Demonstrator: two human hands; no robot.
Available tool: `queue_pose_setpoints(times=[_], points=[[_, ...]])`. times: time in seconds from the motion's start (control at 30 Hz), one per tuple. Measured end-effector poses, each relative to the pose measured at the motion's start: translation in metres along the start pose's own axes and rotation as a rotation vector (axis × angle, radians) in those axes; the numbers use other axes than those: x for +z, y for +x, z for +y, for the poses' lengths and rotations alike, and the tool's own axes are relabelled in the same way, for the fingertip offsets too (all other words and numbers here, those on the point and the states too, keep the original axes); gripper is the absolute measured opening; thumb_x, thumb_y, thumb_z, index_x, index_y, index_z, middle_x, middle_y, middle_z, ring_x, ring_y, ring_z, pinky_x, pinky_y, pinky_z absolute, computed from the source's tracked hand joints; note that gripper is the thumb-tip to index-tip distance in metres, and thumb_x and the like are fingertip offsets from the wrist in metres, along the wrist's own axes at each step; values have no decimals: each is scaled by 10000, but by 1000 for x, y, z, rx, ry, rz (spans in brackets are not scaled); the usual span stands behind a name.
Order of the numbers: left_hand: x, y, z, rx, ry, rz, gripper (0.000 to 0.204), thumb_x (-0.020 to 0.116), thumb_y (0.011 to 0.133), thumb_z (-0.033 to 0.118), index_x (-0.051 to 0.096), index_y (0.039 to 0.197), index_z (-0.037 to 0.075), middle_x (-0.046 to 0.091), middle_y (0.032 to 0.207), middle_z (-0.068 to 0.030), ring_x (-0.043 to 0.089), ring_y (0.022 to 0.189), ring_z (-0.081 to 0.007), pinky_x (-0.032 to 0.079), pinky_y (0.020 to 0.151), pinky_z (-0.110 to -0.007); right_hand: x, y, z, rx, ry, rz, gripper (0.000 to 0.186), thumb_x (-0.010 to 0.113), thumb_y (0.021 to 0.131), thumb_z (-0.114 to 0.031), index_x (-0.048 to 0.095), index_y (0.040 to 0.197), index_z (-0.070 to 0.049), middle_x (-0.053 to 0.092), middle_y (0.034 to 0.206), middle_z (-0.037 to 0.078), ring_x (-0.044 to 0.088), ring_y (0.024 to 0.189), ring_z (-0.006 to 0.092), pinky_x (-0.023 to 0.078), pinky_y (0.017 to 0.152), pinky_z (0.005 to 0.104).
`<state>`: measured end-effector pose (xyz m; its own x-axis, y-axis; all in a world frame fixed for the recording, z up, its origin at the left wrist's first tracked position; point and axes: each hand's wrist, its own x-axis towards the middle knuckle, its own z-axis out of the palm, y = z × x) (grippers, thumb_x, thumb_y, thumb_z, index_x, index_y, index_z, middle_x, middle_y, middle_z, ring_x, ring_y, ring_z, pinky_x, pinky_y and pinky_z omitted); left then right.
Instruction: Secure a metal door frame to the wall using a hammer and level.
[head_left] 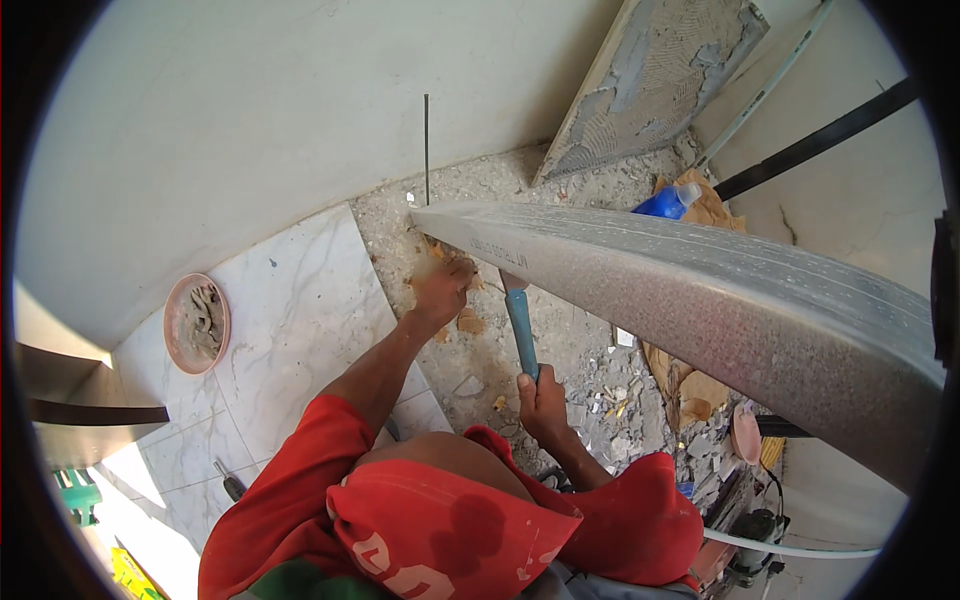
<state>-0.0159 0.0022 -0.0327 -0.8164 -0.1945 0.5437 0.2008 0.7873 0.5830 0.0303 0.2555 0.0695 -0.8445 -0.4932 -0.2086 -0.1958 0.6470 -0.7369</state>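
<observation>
My right hand is wrapped around the blue handle of a hand tool. The tool's far end goes behind a long grey metal beam, so its kind is hidden. To the left, my left hand is low over the rough floor, slightly blurred, its fingers curled together. Whatever they hold is too small or hidden to name. Orange-brown fragments lie close to that hand. The beam slants across from the right edge, its narrow end just above my left hand.
Marble-look tiles cover the left floor, with a pink bowl of grey paste. Broken rubble lies right. A mortar-backed tile leans on the wall beside a blue bottle. A thin dark rod stands upright near the beam's end.
</observation>
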Motion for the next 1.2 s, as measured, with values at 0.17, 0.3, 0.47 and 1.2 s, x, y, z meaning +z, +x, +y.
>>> queue_pose_setpoints(times=[0.17,0.3,0.47,1.2], points=[[4,-4,-8,5,-21,-10,221,569,716,-34,611,924,31,636,1000,-116,607,912,-300,491,795,-388,7,17,10,-15,-232,-42,306,497,948,-274,428,907,21,569,646,260,577,630,476,440,563,520],[4,-8,-10,-41,-24,-44,213,581,712,-33,613,915,23,636,1004,-126,603,919,-312,489,804,-398,2,10,-2,-23,-123,-43,312,495,949,-279,435,909,24,570,642,264,574,629,480,435,555,525],[5,2,-1,-79,-37,-74,182,591,734,-16,624,911,13,630,999,-140,592,927,-350,486,812,-419,0,26,13,-58,-230,33,324,493,952,-291,448,912,27,571,632,249,587,602,448,425,532,508],[-199,122,-14,-248,-102,-782,922,752,703,100,196,1438,80,329,1420,-210,390,1266,-379,353,1052,-429,-143,29,-1,242,-356,-174,285,500,961,-306,509,832,-52,510,555,43,498,417,143,390,396,302]])
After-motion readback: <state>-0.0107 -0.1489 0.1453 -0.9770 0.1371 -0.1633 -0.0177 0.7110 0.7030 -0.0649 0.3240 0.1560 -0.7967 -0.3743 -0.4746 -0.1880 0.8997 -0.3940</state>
